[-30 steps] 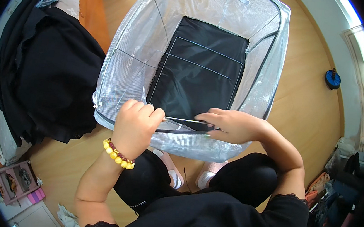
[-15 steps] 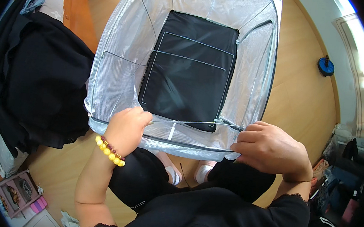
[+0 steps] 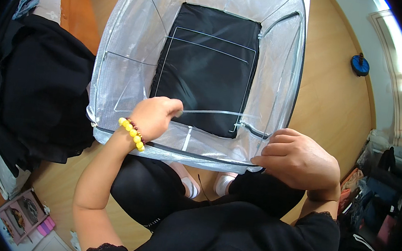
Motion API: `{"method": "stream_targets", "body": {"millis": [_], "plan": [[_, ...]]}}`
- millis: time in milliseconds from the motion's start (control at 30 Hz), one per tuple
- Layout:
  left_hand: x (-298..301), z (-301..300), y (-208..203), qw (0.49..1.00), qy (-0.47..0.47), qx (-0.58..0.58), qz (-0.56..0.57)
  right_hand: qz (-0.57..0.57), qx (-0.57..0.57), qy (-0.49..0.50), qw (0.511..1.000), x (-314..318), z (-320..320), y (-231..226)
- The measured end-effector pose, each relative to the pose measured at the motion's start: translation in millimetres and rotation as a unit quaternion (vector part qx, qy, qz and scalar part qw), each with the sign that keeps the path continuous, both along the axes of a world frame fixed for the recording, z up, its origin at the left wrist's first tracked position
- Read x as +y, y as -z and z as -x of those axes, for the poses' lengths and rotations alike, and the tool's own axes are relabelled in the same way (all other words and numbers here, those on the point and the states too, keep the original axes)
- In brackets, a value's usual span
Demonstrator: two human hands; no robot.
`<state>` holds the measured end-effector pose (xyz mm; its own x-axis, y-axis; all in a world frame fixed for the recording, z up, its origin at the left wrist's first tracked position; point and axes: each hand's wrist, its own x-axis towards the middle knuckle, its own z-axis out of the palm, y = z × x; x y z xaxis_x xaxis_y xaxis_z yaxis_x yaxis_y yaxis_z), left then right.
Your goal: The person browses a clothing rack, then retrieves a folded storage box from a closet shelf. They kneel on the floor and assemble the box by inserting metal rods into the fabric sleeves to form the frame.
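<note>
A large translucent plastic storage box with a grid weave stands open at the top in front of me. Black zipper trim runs along its near rim, and a black panel covers its bottom. Over the box's near part, my left hand is closed on one end of a thin metal rod. The rod reaches across toward the right wall, where its far end is hard to make out. At the near right corner, my right hand pinches the rim. Other thin rods line the inside.
Black cloth hangs at the left beside an orange fabric. A blue exercise wheel rests on the wooden floor by the right wall. Clothes are piled at the right, and a pink box stands at lower left.
My left hand has moved up and to the right, lifting its end of the rod away from the near rim. My right hand stays at the corner. The box has shifted slightly left.
</note>
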<state>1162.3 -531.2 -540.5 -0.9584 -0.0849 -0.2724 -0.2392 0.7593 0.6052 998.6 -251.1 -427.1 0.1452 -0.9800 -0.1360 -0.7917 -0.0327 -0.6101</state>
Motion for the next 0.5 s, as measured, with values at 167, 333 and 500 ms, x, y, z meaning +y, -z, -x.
{"method": "stream_targets", "body": {"millis": [167, 333, 500], "plan": [[1, -2, -3, 0.996, -0.059, 0.059, 0.03, 0.028, -0.006, 0.01, 1.0, 2, 0, 2], [-2, -3, -8, 0.989, -0.038, 0.11, -0.094, 0.019, -0.01, 0.011, 1.0, 2, 0, 0], [-5, -9, -12, 0.961, -0.098, 0.088, -0.243, 0.015, -0.013, 0.015, 1.0, 3, -1, 1]]}}
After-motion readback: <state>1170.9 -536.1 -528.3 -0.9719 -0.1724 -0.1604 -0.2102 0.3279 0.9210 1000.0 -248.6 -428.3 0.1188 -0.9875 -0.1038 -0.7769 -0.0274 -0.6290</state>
